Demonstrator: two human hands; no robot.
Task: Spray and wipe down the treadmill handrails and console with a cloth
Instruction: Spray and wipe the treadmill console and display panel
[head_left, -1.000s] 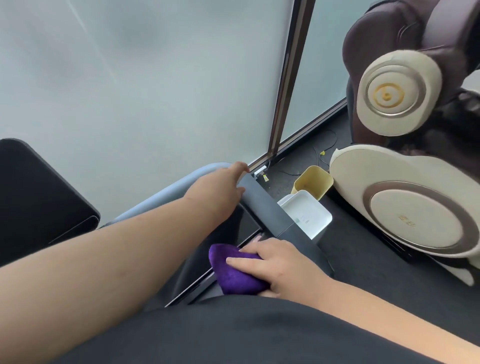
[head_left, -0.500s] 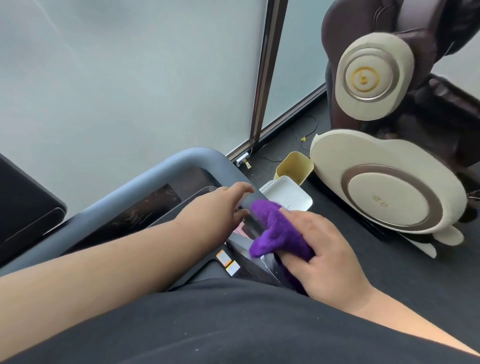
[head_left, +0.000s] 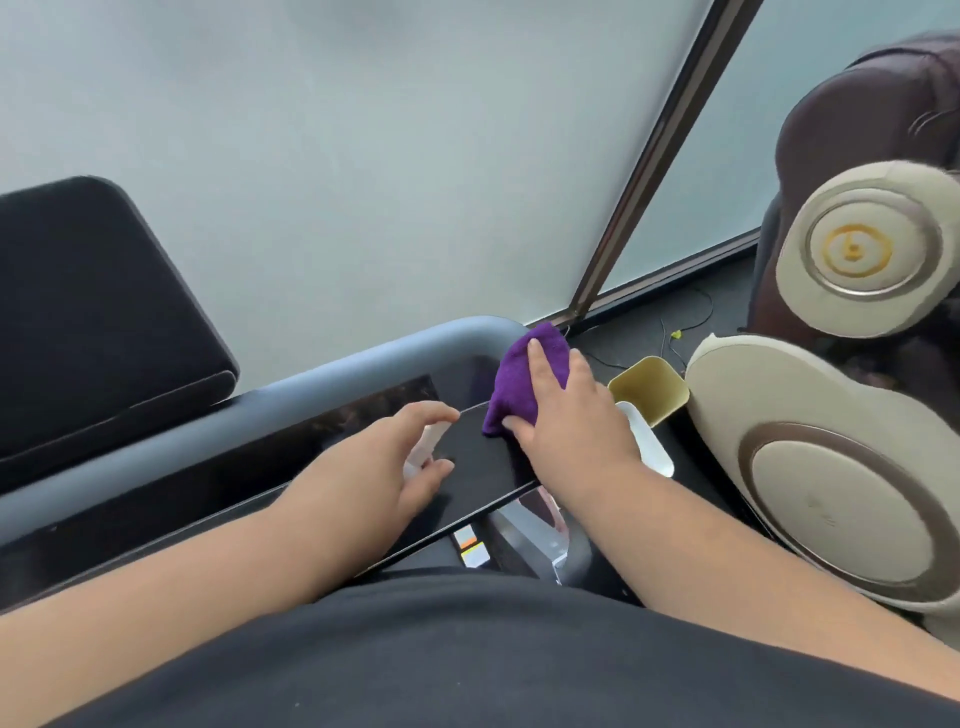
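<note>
- One purple cloth (head_left: 524, 382) lies on the console's (head_left: 291, 457) right corner, under the flat right hand (head_left: 566, 415).
- Left hand (head_left: 384, 462) grips one white spray bottle (head_left: 423, 447) on the console.
- Right of the console: one yellow bin (head_left: 649, 389), contents hidden.

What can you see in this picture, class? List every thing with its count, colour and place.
purple microfibre cloth: one, purple, on the handrail corner and console edge
curved grey treadmill handrail: one, grey-blue, behind the console
glossy black treadmill console: one, black, centre
white spray bottle: one, white, mostly hidden in the left hand
yellow plastic bin: one, yellow, floor, right
white plastic tray: one, white, beside the bin
brown and cream massage chair: one, far right
black padded panel: one, left
left hand: holds the bottle
right hand: presses the cloth
</note>
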